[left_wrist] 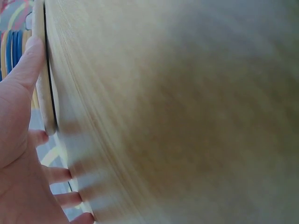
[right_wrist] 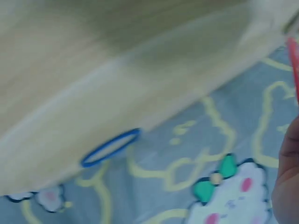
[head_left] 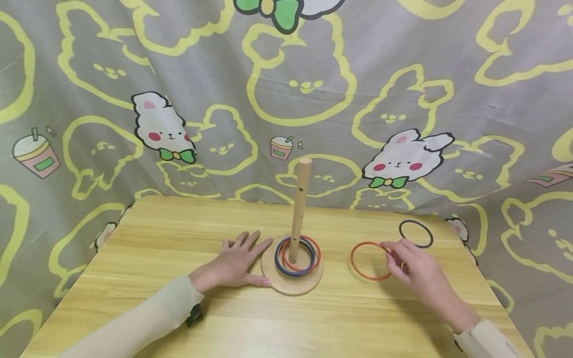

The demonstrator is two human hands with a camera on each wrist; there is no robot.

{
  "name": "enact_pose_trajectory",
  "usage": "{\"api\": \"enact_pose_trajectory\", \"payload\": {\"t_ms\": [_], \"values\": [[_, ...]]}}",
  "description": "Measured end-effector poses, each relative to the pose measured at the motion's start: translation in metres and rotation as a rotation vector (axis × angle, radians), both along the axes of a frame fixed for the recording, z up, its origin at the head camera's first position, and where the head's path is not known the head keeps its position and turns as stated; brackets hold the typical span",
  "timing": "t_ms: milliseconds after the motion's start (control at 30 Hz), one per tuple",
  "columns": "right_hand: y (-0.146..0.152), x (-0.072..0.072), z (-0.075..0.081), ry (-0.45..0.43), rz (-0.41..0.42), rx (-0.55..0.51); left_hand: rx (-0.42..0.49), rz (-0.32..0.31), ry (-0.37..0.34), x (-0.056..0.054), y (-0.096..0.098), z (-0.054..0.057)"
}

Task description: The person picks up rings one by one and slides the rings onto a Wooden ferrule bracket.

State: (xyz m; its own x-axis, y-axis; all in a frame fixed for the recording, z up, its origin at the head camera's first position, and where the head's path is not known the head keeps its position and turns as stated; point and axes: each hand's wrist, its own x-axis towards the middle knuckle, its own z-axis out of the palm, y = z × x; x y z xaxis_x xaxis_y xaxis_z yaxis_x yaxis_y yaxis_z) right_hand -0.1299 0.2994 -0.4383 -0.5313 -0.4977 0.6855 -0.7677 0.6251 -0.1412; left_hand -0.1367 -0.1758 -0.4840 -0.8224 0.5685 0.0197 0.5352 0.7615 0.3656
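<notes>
A wooden ring-toss stand has an upright peg (head_left: 299, 209) on a round base (head_left: 291, 288). Blue (head_left: 276, 257) and red (head_left: 319, 251) rings lie around the foot of the peg. My left hand (head_left: 233, 263) rests on the table with fingers spread, touching the base's left edge; in the left wrist view its thumb (left_wrist: 32, 58) lies against the base (left_wrist: 43, 88). To the right of the stand, my right hand (head_left: 418, 273) pinches a red ring (head_left: 351, 258) between thumb and fingers, held over the table. Only a sliver of that ring (right_wrist: 294, 60) shows in the right wrist view.
A dark blue ring (head_left: 400, 231) lies on the table near the back right, beyond my right hand. Behind the wooden table (head_left: 179, 223) hangs a grey curtain (head_left: 224, 79) with yellow bear and white rabbit prints, also falling along both sides.
</notes>
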Motion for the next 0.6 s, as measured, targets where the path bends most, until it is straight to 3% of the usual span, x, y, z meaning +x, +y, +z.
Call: {"api": "enact_pose_trajectory", "payload": {"t_ms": [133, 267, 367, 600], "values": [[-0.025, 0.013, 0.018, 0.010, 0.089, -0.068, -0.033, 0.004, -0.009, 0.002, 0.001, 0.003], [-0.049, 0.021, 0.040, -0.029, 0.120, -0.128, -0.055, 0.021, -0.041, 0.004, 0.003, 0.011], [-0.065, 0.022, 0.058, -0.053, 0.140, -0.189, -0.060, 0.020, -0.062, 0.006, 0.004, 0.017], [-0.099, 0.024, 0.101, -0.162, 0.169, -0.375, -0.058, 0.011, -0.056, 0.005, 0.005, 0.019]]}}
